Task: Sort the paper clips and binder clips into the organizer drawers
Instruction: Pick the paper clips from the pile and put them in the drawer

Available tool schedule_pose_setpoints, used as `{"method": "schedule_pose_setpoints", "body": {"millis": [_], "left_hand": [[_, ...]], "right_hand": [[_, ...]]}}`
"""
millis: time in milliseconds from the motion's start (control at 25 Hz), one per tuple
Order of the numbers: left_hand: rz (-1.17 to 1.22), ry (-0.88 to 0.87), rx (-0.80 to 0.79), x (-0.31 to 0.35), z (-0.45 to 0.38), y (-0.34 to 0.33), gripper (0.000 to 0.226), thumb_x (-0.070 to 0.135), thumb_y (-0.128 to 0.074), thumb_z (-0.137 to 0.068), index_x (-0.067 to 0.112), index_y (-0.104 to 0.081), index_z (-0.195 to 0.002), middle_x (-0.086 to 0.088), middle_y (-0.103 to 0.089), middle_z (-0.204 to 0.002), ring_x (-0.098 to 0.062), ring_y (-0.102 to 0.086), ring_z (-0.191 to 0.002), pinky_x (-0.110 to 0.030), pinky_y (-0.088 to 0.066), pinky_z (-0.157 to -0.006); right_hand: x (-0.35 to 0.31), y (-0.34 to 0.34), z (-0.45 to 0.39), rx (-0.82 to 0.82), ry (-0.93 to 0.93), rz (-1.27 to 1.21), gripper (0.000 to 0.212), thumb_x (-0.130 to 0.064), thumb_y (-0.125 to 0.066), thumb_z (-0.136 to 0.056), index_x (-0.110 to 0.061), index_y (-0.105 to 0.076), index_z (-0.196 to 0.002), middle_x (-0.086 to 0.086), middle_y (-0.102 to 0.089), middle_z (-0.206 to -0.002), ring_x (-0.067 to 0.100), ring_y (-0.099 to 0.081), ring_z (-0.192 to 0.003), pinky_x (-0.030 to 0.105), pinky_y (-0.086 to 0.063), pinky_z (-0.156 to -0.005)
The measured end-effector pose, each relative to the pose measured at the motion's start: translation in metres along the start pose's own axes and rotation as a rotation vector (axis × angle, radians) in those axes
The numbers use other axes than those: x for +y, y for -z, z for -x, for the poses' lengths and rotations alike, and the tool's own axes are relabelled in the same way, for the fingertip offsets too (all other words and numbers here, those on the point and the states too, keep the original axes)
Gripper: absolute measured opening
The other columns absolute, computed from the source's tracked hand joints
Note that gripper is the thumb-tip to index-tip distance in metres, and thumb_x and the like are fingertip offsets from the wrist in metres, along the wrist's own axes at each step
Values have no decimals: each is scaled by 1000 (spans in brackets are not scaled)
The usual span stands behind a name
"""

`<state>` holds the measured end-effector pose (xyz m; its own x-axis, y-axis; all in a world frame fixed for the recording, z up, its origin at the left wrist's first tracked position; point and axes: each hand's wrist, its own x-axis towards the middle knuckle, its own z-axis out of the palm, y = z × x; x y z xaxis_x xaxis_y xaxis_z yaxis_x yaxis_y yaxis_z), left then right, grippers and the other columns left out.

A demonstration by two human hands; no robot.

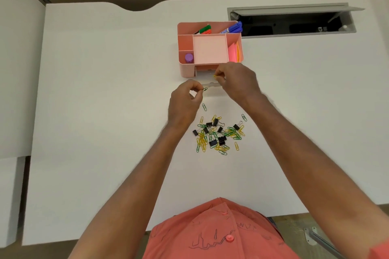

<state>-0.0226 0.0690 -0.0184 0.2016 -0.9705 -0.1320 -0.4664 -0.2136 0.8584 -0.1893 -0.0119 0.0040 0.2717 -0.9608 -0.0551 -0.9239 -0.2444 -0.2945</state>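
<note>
A pink desk organizer (185, 69) stands on the white desk, and a clear drawer (210, 85) is pulled out toward me from its front. My left hand (185, 101) pinches a green paper clip (205, 89) at the drawer's front edge. My right hand (235, 82) pinches a yellow paper clip (214, 76) over the open drawer. A mixed pile of green and yellow paper clips (202, 143) and black binder clips (221, 140) lies on the desk below my hands. One green clip (204, 107) lies apart, near my left hand.
The organizer's top holds markers (231, 28), a purple cap (189, 58) and pink and orange sticky notes (232, 52). An open cable hatch (292, 22) sits at the back right of the white desk (105, 111).
</note>
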Motion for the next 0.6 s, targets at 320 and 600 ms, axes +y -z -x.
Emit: {"method": "schedule_pose_setpoints", "body": {"millis": [320, 600], "left_hand": [[-301, -167, -19, 26, -49, -14, 10, 15, -65, -94, 20, -71, -100, 6, -73, -97, -15, -65, -87, -39, -58, -76], [-254, -195, -18, 12, -45, -10, 15, 15, -63, -94, 22, -71, -104, 9, -72, -105, -12, -65, -90, -35, -55, -79]], "right_hand": [[10, -7, 14, -2, -49, -260, 19, -24, -64, -98, -16, -74, -112, 2, -73, -106, 17, -65, -91, 36, -56, -79], [9, -14, 22, -9, -118, -426, 19, -15, -67, -95, -21, -72, -113, -4, -71, -106, 7, -60, -79, 26, -54, -79]]}}
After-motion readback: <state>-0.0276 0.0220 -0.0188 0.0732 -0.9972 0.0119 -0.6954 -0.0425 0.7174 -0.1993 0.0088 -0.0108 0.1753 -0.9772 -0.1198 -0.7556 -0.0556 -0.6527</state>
